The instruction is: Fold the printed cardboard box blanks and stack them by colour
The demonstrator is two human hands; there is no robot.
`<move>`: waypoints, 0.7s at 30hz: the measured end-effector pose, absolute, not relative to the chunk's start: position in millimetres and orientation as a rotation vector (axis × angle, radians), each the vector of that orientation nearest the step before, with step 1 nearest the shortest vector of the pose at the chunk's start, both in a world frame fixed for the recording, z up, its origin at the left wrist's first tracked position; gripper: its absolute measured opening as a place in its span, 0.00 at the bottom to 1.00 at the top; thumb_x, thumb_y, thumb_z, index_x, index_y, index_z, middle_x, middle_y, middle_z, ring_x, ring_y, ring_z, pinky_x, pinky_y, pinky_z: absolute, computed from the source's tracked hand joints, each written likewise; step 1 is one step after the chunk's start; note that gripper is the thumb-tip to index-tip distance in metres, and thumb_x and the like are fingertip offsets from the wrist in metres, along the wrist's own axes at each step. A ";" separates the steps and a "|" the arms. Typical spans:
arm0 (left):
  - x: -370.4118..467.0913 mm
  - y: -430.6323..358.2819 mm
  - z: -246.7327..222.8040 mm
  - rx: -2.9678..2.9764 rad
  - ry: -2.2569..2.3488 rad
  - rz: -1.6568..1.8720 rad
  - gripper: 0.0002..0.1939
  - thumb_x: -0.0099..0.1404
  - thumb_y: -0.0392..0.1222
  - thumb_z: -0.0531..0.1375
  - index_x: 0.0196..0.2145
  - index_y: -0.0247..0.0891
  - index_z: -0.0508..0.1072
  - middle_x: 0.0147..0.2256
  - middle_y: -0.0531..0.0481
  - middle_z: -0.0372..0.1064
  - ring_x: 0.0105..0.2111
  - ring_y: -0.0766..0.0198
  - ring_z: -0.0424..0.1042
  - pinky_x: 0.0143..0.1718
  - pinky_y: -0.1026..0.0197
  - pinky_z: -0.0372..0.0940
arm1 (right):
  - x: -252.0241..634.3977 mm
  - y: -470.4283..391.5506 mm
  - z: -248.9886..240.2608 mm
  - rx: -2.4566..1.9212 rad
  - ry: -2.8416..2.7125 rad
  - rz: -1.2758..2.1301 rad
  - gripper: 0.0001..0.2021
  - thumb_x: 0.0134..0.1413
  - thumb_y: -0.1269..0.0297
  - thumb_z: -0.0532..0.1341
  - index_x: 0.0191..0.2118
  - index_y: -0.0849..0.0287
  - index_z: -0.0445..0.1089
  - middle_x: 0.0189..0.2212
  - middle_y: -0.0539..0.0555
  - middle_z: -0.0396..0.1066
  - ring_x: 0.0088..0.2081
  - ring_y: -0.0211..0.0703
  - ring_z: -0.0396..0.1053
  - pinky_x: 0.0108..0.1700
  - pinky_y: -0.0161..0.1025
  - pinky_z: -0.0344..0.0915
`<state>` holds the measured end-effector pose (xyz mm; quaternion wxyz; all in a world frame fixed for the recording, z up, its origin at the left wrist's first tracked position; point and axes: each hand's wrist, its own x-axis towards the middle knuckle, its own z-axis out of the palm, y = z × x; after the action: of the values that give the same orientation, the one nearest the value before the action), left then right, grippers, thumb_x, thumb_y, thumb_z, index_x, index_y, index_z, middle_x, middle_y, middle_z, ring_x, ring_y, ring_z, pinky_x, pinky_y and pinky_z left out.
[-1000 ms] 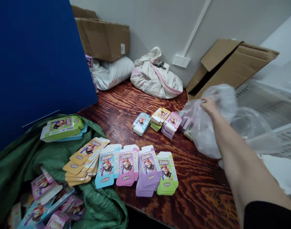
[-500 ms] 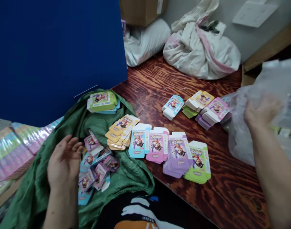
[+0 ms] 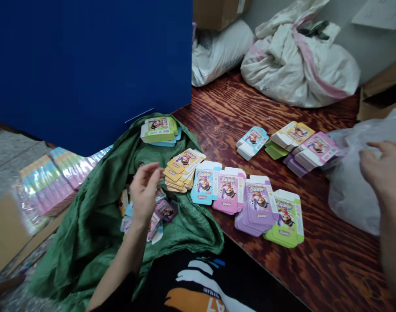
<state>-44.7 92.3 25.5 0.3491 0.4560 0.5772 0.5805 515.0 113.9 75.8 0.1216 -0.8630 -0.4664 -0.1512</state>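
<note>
My left hand (image 3: 145,188) is above the green woven sack (image 3: 97,225), its fingers loosely bent, apart and without anything visible in them. Its fingertips are close to a stack of yellow flat cartons (image 3: 181,169). Below it, small folded boxes (image 3: 167,211) lie in the sack, partly hidden by the wrist. My right hand (image 3: 384,169) is over a translucent plastic bag (image 3: 350,186), fingers spread. Along the table edge lie stacks of flat cartons in blue (image 3: 203,183), pink (image 3: 228,190), purple (image 3: 256,208) and green (image 3: 285,219).
Further back on the wooden table (image 3: 217,112) are a blue carton stack (image 3: 252,142), a yellow stack (image 3: 293,135) and a pink stack (image 3: 316,149). Green cartons (image 3: 159,129) rest on the sack. A blue panel (image 3: 87,73) stands left; white sacks (image 3: 298,65) lie behind.
My left hand has moved right and up, toward the yellow cartons. My right hand's fingers now show clearly over the plastic bag, which sits lower. The view has shifted left.
</note>
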 end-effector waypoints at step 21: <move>-4.8 94.3 -35.4 2.391 1.819 0.445 0.22 0.73 0.47 0.55 0.60 0.37 0.72 0.67 0.34 0.60 0.67 0.40 0.59 0.66 0.37 0.54 | 325.4 6.8 -10.0 -2.080 -2.164 0.366 0.41 0.53 0.57 0.67 0.72 0.53 0.56 0.67 0.62 0.63 0.58 0.66 0.64 0.58 0.59 0.65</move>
<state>-4.8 94.3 -35.4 0.0523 0.7863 0.5980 0.1462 325.4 6.8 -10.0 0.0587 -0.6867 -0.7145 0.1209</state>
